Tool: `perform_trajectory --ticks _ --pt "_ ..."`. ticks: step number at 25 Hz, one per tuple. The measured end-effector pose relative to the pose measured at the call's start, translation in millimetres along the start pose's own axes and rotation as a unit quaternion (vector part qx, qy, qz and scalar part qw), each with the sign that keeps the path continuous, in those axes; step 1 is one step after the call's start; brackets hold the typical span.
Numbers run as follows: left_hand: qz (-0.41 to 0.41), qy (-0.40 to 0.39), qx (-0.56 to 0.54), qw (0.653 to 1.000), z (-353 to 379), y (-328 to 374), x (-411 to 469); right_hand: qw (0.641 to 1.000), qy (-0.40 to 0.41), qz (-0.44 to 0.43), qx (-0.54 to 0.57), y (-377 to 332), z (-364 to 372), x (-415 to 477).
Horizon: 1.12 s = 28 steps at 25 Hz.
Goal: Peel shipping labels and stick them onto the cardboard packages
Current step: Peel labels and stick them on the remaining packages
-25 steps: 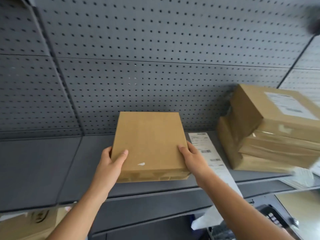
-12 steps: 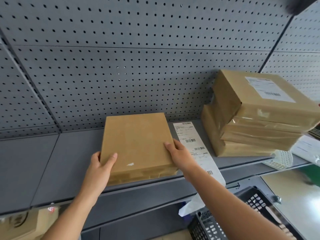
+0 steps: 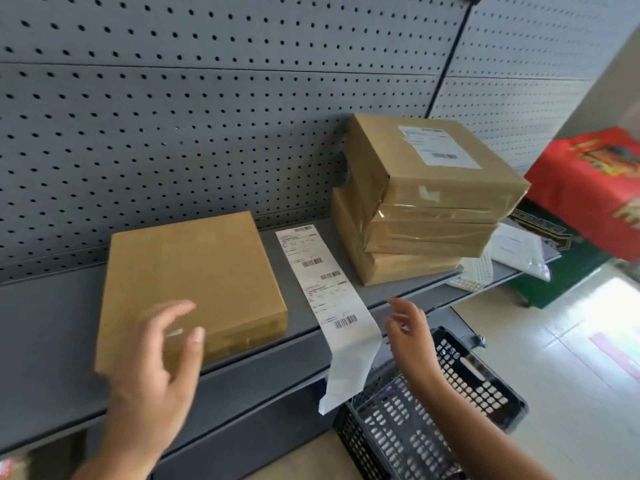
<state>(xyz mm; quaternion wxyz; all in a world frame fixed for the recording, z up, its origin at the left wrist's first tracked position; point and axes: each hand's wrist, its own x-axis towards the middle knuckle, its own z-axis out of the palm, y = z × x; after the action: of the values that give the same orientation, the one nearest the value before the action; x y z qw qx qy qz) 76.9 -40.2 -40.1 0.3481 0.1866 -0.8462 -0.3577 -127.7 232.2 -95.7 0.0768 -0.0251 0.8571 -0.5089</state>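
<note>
I see both hands empty with fingers spread: my left hand (image 3: 156, 368) hovers blurred over the near corner of the plain cardboard package (image 3: 194, 282) lying flat on the grey shelf (image 3: 45, 341), and my right hand (image 3: 408, 327) hangs just beside the label strip (image 3: 325, 289). That strip lies between this package and a stack of packages (image 3: 419, 209), its end drooping over the shelf edge above a black basket (image 3: 450, 410).

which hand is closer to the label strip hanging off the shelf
Right. The right hand hovers open just right of the label strip; the left hand is over the unlabelled box.
</note>
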Motion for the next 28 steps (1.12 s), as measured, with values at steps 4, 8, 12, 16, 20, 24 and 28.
perform_trajectory --ticks 4,8,12,16,20,24,28 --pt "0.07 -0.119 -0.054 0.989 46.5 25.5 -19.2 0.987 -0.117 0.112 0.009 36.6 -10.0 -5.7" --pt "-0.103 -0.243 -0.129 0.956 94.7 30.3 -27.0 0.987 -0.129 0.093 0.0 32.5 -3.8 -7.7" --pt "-0.21 -0.296 -0.119 0.924 124.7 23.6 -16.3 0.991 -0.109 0.067 0.03 19.4 -5.6 -11.6" --pt "-0.284 -0.343 -0.162 0.881 141.1 28.0 -12.0 0.984 -0.139 0.065 0.095 8.4 -9.2 -19.3" --pt "-0.375 -0.275 -0.267 0.844 146.6 37.1 -11.4 0.981 -0.131 0.059 0.13 -3.4 -12.9 -21.7" --pt "-0.384 -0.228 -0.346 0.825 142.8 49.0 -7.6 0.979 -0.128 0.06 0.144 -6.2 -17.9 -21.4" --pt "-0.326 -0.207 -0.355 0.851 138.0 60.0 -0.1 0.994 -0.106 -0.008 -0.004 -15.8 -22.1 -22.6"
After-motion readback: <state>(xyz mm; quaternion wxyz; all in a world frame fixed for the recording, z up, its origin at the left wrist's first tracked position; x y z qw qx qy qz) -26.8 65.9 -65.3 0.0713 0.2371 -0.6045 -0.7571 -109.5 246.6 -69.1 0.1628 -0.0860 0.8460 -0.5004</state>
